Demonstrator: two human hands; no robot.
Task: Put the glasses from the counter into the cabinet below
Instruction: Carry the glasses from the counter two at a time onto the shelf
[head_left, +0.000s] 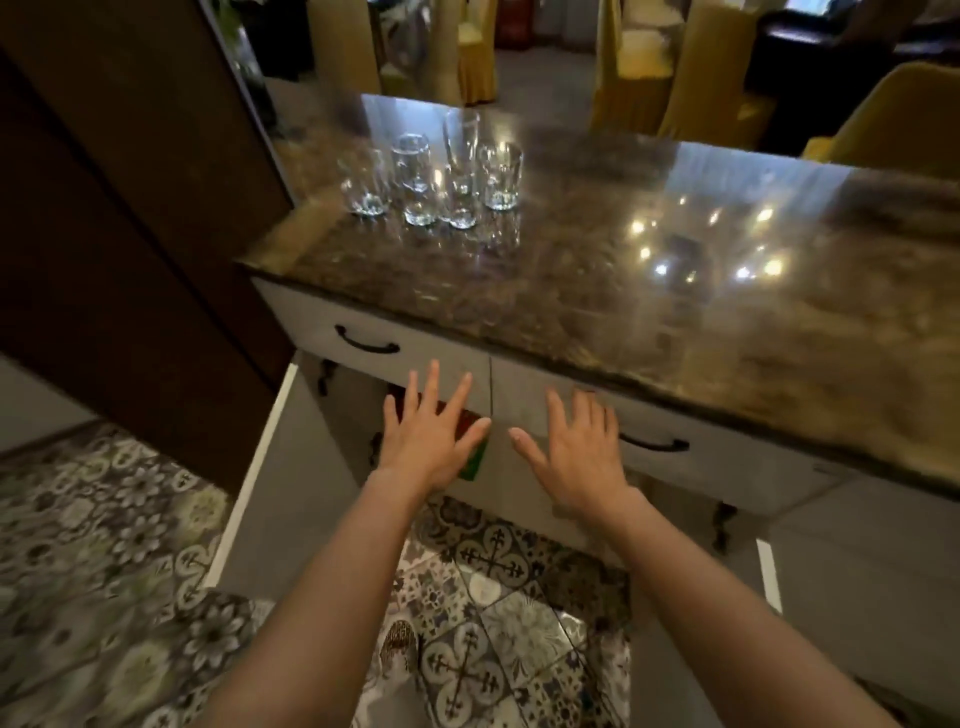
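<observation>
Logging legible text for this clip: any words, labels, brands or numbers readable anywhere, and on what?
None can be read.
The red and green object in the open cabinet behind the left hand may be printed packaging, but it is mostly hidden and blurred.
The glasses on the counter are clear and show no markings.
The drawer fronts carry only dark handles.

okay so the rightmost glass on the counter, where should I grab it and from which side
Wrap the right hand around the rightmost glass at mid-body, coming from its right. It stands upright with straight sides, that flank faces bare counter, and the other glasses crowd its left.
</observation>
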